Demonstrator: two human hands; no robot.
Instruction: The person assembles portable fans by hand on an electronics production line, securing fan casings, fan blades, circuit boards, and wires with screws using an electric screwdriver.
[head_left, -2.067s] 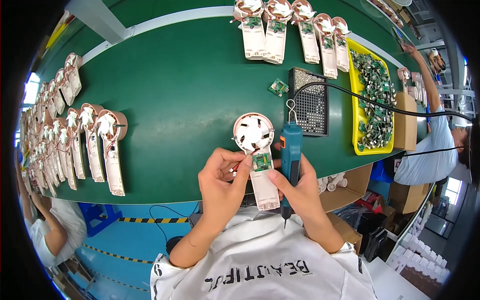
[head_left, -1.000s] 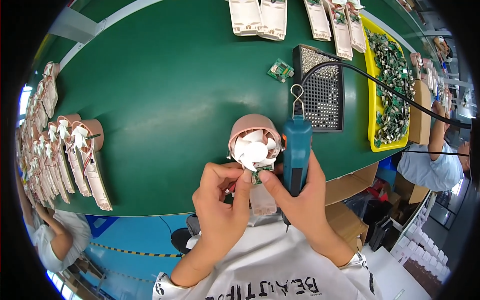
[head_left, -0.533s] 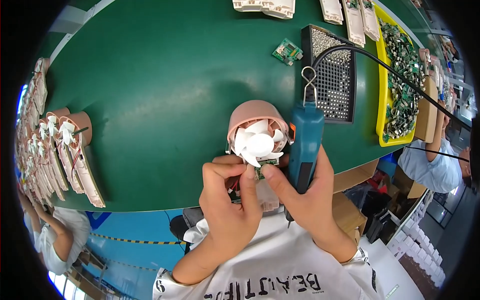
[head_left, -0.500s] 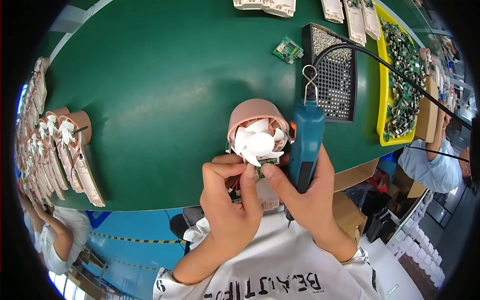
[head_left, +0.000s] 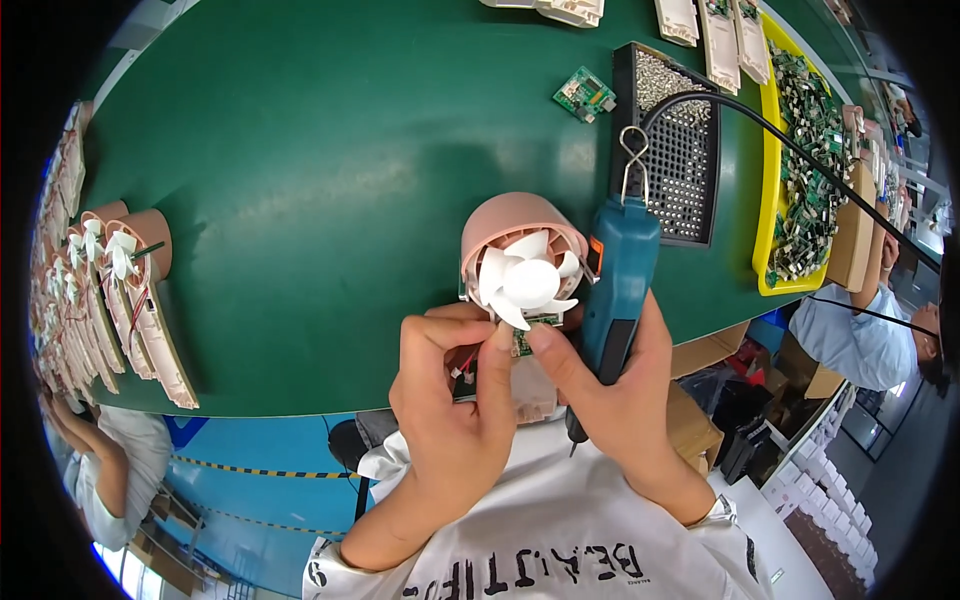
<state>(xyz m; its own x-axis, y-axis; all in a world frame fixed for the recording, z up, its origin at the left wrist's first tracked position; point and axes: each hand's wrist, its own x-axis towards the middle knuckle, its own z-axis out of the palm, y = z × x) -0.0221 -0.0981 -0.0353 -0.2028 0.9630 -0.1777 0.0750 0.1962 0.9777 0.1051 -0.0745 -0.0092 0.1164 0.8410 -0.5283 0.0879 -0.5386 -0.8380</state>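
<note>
Before me on the green table is a handheld fan point(head_left: 524, 213) with a pink round housing and white blades, its pale handle shell pointing toward me. Just below the blades, a small green circuit board point(head_left: 522, 343) sits in the handle. My left hand point(head_left: 455, 380) pinches the board's left side between thumb and fingers, beside loose red wires point(head_left: 463, 368). The thumb of my right hand point(head_left: 610, 390) presses at the board's right side. That same hand also cradles a blue electric screwdriver point(head_left: 622, 275), its bit toward me. The fingers under the fan are hidden.
Ahead right is a black screw tray point(head_left: 684, 180) with a loose green board point(head_left: 585, 95) beside it. A yellow bin point(head_left: 768, 200) holds many boards. Fan assemblies point(head_left: 140, 300) line the left edge. A black cable point(head_left: 780, 132) crosses to the right. Other people sit on both sides.
The view has shifted slightly. Both hands stay at the circuit board, and the fan blades have turned a little. The grip on the screwdriver is the same.
</note>
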